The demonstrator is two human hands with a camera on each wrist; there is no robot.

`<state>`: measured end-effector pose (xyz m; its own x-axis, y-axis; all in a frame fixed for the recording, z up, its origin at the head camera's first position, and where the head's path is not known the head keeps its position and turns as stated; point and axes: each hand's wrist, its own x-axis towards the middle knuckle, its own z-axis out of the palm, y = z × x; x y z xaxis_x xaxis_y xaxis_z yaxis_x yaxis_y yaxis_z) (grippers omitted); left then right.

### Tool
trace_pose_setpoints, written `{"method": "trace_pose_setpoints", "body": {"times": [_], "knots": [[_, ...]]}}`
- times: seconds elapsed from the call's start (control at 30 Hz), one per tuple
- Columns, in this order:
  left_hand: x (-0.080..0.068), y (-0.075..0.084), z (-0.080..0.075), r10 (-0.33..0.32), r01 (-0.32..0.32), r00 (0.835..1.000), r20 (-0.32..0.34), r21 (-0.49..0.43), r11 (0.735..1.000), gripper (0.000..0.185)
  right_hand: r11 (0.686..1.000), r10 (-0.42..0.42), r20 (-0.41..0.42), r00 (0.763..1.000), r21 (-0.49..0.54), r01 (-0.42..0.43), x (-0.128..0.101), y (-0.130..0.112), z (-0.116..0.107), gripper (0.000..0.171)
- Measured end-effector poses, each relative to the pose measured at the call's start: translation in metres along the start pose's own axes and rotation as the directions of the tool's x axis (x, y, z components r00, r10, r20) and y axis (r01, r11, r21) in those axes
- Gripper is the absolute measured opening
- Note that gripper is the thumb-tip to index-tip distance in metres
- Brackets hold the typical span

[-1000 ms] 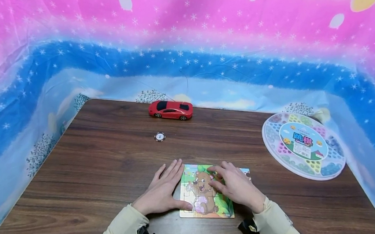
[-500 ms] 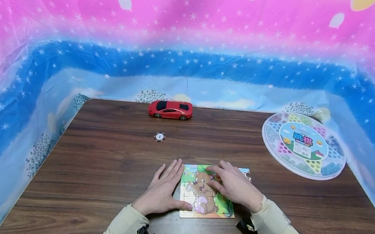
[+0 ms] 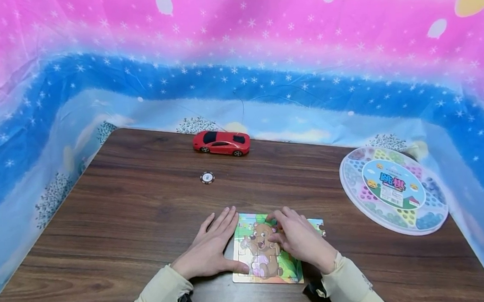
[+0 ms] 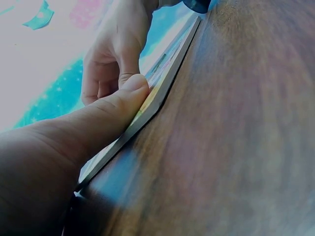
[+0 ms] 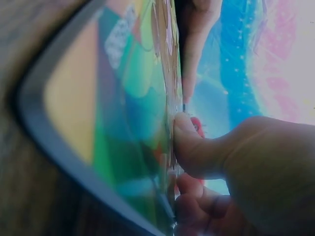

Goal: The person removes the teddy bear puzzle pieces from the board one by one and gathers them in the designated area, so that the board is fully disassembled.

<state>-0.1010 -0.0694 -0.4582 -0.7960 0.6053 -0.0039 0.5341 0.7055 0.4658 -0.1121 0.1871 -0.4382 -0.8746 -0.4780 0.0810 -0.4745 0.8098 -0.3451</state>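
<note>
A jigsaw puzzle [image 3: 268,265] with a cartoon bear lies flat on the table in the head view. My left hand [image 3: 209,248] rests along its left side, fingers straight, with the thumb [image 4: 118,103] over the lower left edge of the board. My right hand [image 3: 302,236] is over the upper right part. Its index finger and thumb are bent, tips a little apart on the picture near the bear's ear; whether they pinch a piece I cannot tell. A puzzle piece [image 3: 319,225] with a knobbed outline shows past the right hand, beyond the board's right side.
A red toy car [image 3: 221,143] stands at the table's back edge, with a poker chip [image 3: 207,177] in front of it. To the right lies a round Chinese checkers set [image 3: 394,191]. A patterned cloth [image 3: 236,80] hangs around the table [image 3: 104,237].
My right hand has shifted very slightly over the upper right of the puzzle, its wrist moving a little left. My left hand stays in place. The whole head view tilts marginally.
</note>
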Motion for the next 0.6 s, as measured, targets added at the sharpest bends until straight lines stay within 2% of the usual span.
{"method": "trace_pose_setpoints", "body": {"times": [0.6], "knots": [[-0.0005,0.0004,0.0006,-0.001,0.001,1.000,-0.005,0.022,1.000,0.121,0.997,0.028,0.037,0.999,0.076,-0.031,0.0002,0.0006,-0.0003,0.035]]}}
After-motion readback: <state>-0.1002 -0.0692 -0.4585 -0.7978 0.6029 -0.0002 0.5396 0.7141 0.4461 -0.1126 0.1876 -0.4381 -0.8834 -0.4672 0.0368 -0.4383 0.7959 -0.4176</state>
